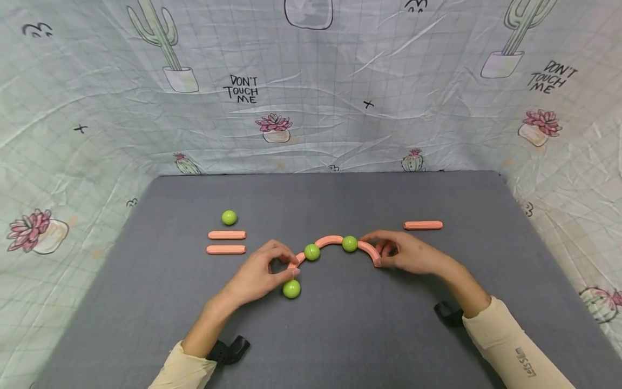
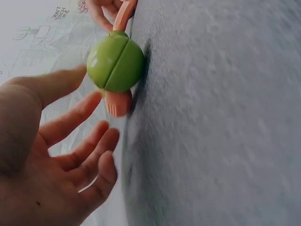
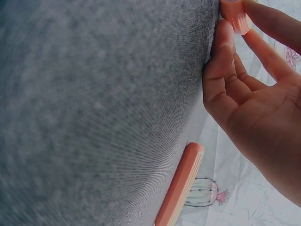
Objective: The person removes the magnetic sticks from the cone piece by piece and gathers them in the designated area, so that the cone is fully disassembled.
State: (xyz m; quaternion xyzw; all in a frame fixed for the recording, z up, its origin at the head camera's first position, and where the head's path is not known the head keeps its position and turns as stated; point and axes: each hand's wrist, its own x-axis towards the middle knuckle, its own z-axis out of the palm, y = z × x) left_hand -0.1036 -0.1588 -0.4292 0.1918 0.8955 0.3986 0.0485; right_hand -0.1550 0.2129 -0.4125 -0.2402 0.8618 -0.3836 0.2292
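A chain of curved orange rods and green balls lies in an arch on the grey tabletop. My left hand [image 1: 259, 271] pinches the left curved orange rod [image 1: 301, 257] between thumb and fingertips, partly covering it. Below those fingertips sits the end green ball [image 1: 291, 289], large in the left wrist view [image 2: 116, 63]. Two more balls, the left joint [image 1: 312, 252] and the right joint [image 1: 350, 243], flank the middle curved rod [image 1: 329, 241]. At the other end, my right hand [image 1: 407, 252] grips the right curved orange rod [image 1: 370, 250], its tip [image 3: 236, 18] between thumb and finger.
Two straight orange rods [image 1: 227, 235] lie at the left, with a loose green ball [image 1: 229, 218] behind them. Another straight rod [image 1: 423, 225] lies beyond my right hand. A printed cloth [image 1: 330, 135] hangs around the table. Black wrist mounts [image 1: 233, 350] sit under both forearms.
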